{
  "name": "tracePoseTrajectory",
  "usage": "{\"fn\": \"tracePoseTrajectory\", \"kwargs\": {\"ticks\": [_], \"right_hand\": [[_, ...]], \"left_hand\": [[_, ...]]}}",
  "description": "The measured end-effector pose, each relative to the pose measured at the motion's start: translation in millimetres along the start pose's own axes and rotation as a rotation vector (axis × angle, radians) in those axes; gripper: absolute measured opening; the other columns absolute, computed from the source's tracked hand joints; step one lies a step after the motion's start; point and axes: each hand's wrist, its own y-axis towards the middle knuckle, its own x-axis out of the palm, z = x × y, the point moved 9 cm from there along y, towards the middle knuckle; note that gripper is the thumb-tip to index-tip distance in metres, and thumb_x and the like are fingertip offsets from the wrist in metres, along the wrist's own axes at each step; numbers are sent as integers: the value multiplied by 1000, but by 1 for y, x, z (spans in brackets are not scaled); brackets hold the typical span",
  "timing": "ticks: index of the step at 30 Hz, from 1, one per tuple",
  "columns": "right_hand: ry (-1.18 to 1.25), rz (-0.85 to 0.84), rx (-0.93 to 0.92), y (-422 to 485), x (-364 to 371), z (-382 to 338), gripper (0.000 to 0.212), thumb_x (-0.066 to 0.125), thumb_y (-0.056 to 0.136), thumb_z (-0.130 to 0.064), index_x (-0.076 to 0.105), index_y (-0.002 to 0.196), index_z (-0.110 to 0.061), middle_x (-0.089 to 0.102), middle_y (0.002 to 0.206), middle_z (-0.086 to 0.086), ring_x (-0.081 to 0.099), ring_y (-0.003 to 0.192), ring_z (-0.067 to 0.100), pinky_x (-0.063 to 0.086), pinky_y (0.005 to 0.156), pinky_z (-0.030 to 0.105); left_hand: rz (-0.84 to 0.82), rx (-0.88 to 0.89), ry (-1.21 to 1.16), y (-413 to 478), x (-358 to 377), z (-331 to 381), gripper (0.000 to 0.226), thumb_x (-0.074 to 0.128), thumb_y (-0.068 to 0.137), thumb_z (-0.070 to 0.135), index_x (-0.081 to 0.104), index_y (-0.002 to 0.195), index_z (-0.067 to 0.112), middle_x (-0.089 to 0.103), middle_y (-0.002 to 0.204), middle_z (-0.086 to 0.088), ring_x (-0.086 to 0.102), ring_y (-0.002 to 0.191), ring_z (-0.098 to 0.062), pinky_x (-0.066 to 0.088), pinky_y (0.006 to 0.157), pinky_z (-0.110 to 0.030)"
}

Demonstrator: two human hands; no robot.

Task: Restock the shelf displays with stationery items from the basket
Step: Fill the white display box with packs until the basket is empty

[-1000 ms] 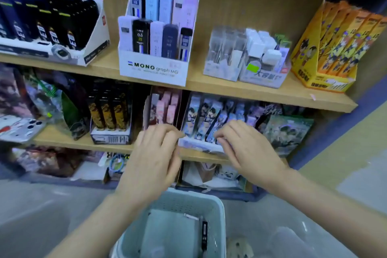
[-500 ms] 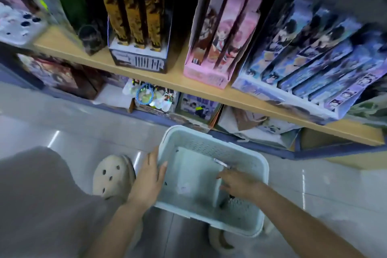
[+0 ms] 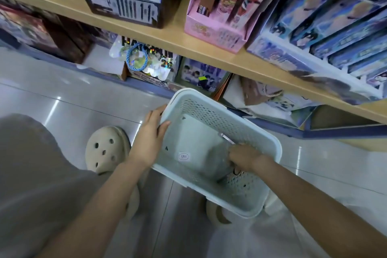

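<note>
The basket [image 3: 209, 111] is left open from above; passage on its far side is blocked by the shelf [image 3: 209, 54].

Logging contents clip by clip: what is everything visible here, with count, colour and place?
basket: one, pale blue-green, low in front of the shelves
pen-like item: one, silvery, inside the basket
sticker: one, white, basket floor
shelf board: one, light wood, across the top
black display box: one, on the shelf board, left
pink display box: one, on the shelf board, middle
blue display box: one, on the shelf board, right
cord ring: one, blue, lower shelf
clogs: two, beige, on the floor, one partly under the basket
left hand: grips the basket rim
right hand: inside the basket, fingers curled, grip unclear
</note>
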Motion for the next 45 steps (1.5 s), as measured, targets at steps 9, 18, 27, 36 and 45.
{"fn": "tracePoseTrajectory", "kwargs": {"ticks": [9,18,27,36,45], "right_hand": [[66,315,92,-53,-39,-6,27,44,97,-12,51,123,-8,59,125,10,54,116,26,38,94,34],[1362,1411,684,-175,-28,56,22,32,102,-24,46,107,-8,48,74,-7,51,65,0,38,61,27],[1840,1274,1215,-150,101,42,26,33,102,-28,50,91,-11,56,82,9,54,78,26,39,72,32],[2135,1252,1051,-126,91,42,30,37,102,-26,44,74,-21,50,67,-3,45,60,8,38,62,20],[1963,1640,1100,-170,75,51,17,43,100,-23,49,104,-8,50,78,-8,48,65,-4,37,64,6]], "left_hand": [[224,84,380,-15,-15,38,34,56,78,2,55,111,6,52,104,-21,42,94,-32,31,81,-39],[-572,203,309,-20,156,69,38,50,97,23,47,133,11,50,132,-7,45,122,-23,33,105,-34],[-808,465,823,-14,251,28,61,42,98,42,23,148,12,30,148,-7,26,136,-23,18,113,-32],[-750,463,997,-8,264,14,42,62,86,14,44,124,11,45,131,-11,39,122,-26,28,97,-31],[-562,-192,40,-14,212,31,11,38,101,12,39,91,9,51,80,-6,48,63,-12,41,52,-13]]}}
